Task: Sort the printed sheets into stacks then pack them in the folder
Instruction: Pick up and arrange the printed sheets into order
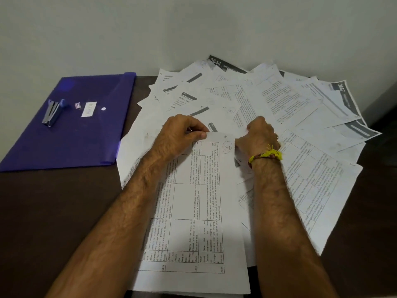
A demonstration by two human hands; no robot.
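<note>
Many printed sheets lie fanned out over the right half of a dark table. In front of me lies a sheet with a table grid, marked "S-1" at its far end. My left hand pinches the far left corner of that sheet between thumb and fingers. My right hand, with a yellow thread band at the wrist, curls its fingers on the sheet's far right corner among the loose papers. A blue plastic folder lies flat at the left, apart from both hands.
A blue stapler and a small staple box sit on the folder. A pale wall stands right behind the table. The dark table shows bare at the near left. Papers reach the table's right edge.
</note>
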